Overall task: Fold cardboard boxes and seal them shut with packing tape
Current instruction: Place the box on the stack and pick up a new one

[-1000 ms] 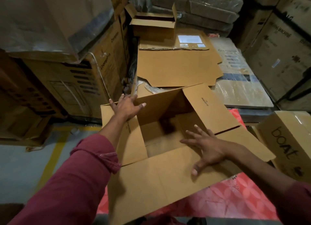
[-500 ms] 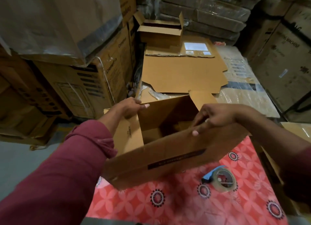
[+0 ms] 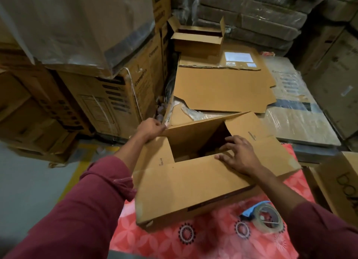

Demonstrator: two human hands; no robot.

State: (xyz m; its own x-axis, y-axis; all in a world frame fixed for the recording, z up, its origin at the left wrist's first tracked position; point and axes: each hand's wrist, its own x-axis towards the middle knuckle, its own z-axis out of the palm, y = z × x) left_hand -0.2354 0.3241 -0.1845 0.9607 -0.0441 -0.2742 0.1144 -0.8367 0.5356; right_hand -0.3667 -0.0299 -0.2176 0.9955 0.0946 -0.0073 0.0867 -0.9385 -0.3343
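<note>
- The inside of the cardboard box is dark; its content cannot be told.
- The tape dispenser is partly behind the right sleeve.
- The box with "boat" print is cut off by the right edge.

A cardboard box is sitting at the centre on a red patterned worktop, its top partly open. The left hand is gripping the far flap's corner at ten o'clock of the opening. The right hand is pressing spread fingers on the near flap at three o'clock. A tape dispenser is lying at five o'clock of the box. Flattened cardboard sheets are lying at twelve o'clock.
</note>
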